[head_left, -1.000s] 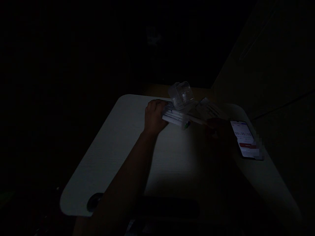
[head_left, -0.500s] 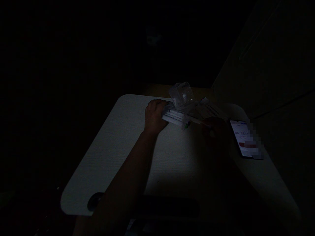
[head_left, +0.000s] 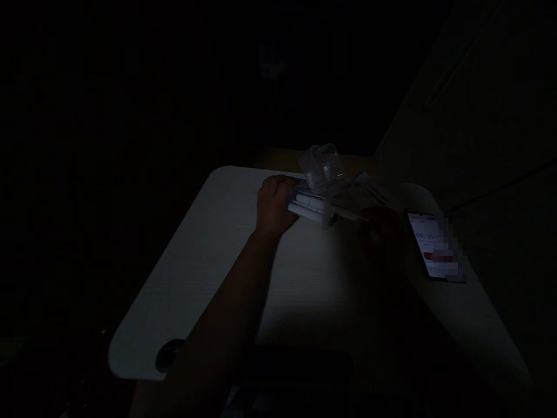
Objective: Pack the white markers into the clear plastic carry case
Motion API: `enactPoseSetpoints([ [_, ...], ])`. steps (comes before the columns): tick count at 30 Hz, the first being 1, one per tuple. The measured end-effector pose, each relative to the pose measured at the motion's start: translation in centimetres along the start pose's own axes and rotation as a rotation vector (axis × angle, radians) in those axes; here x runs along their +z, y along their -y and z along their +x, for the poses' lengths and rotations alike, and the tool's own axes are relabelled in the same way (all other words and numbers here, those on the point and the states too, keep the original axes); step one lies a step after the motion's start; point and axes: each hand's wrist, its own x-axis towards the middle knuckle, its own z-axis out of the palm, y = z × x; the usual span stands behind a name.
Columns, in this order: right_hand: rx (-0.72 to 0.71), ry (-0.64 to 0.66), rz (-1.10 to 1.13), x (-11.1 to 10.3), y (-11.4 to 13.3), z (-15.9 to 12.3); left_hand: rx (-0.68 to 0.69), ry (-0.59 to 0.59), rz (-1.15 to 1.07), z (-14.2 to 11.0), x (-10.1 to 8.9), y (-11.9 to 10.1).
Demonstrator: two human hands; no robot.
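Note:
The scene is very dark. My left hand (head_left: 272, 204) is closed round the end of a clear plastic case (head_left: 311, 206) that lies on the white table (head_left: 209, 261) and holds several white pens. The case's clear lid (head_left: 322, 164) stands open above it. My right hand (head_left: 383, 235) is a dark shape to the right of the case. It pinches a thin white pen (head_left: 348, 215) whose far end points into the case's open end.
A lit phone (head_left: 433, 247) lies on the table to the right of my right hand. A crumpled clear wrapper (head_left: 369, 191) sits behind that hand. A round dark hole (head_left: 167, 355) marks the table's near left corner. Beyond the table all is black.
My right hand has drawn slightly left toward the case between the first frame and now. The left hand and the case stay put.

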Motion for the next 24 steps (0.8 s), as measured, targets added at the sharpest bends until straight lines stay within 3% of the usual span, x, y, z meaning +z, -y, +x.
enactPoseSetpoints([
  [12,0.088,0.066,0.062,0.3,0.42,-0.07,-0.001,0.016,-0.003,-0.01,0.16,0.18],
  [24,-0.013,0.028,0.074,0.54,0.23,-0.19,0.008,0.01,0.009,0.02,0.03,0.09],
])
